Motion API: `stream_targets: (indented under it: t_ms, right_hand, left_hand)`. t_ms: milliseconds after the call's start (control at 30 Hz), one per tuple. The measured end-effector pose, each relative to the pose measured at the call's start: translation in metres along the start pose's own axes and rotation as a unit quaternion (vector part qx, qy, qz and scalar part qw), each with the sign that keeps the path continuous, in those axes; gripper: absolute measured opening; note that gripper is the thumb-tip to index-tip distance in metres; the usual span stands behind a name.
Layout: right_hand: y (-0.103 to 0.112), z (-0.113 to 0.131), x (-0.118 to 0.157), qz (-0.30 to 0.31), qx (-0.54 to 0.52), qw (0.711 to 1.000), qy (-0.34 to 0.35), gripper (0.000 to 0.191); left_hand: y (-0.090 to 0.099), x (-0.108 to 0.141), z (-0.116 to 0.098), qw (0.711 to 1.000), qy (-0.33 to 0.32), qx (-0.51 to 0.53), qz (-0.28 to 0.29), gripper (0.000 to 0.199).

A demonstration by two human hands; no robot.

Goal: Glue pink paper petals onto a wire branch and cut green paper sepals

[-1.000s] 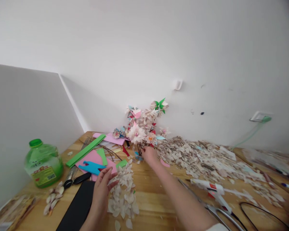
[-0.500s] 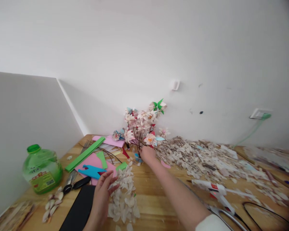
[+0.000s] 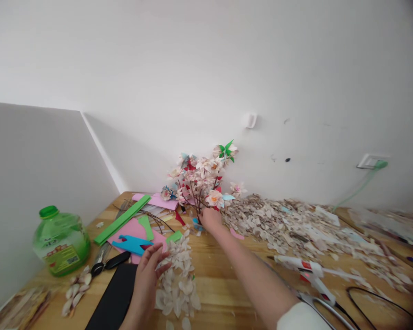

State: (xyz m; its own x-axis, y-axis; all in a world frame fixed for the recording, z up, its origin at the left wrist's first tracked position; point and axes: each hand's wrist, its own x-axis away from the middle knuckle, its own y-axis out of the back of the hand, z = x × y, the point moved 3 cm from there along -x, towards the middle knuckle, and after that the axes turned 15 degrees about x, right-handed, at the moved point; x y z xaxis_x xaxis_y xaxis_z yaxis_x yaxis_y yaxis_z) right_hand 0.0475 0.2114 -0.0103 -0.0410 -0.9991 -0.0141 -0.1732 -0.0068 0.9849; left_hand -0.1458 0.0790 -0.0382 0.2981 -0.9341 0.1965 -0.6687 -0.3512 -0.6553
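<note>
Hands, 2, bare. Right hand (image 3: 211, 221): stretched forward, fingers drawn in at the dark stems of the flower bouquet; partly hidden fingertips, so whether they grip a stem cannot be told. Left hand (image 3: 147, 268): fingers loosely curled and apart, nothing visible in its grasp, poised beside the blue paper cutout (image 3: 132, 246) and the loose white petals (image 3: 179, 275).

Flower bouquet (image 3: 204, 176): upright before the white wall, pale petalled blooms with green, red and light-blue leaves; stems gathered low at a small vessel (image 3: 197, 224), blue in part.

Left of the bouquet: pink paper sheet (image 3: 131, 228), under the cutout; green paper strip (image 3: 124, 219), lying slantwise; green-tinted bottle (image 3: 62, 243), green cap, labelled; small heap of pale shells (image 3: 75, 293); black flat slab (image 3: 112, 298), near the left hand.

Right of the bouquet: broad spread of dry pale flakes (image 3: 282, 227); glue gun (image 3: 301, 264), white with red parts; metal-handled scissors (image 3: 318, 306), near the right forearm.

Support: wooden table (image 3: 223, 286), light-toned.
</note>
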Motion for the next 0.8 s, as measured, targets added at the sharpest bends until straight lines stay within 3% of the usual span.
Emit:
stream_targets:
  t_ms: [800]
  right_hand:
    - [-0.0017,-0.0038,0.0049,-0.025,0.023,0.995,0.091,0.026]
  left_hand:
    - [0.0017,-0.0039,0.0048,1.0,0.005,-0.016,-0.009,0.023]
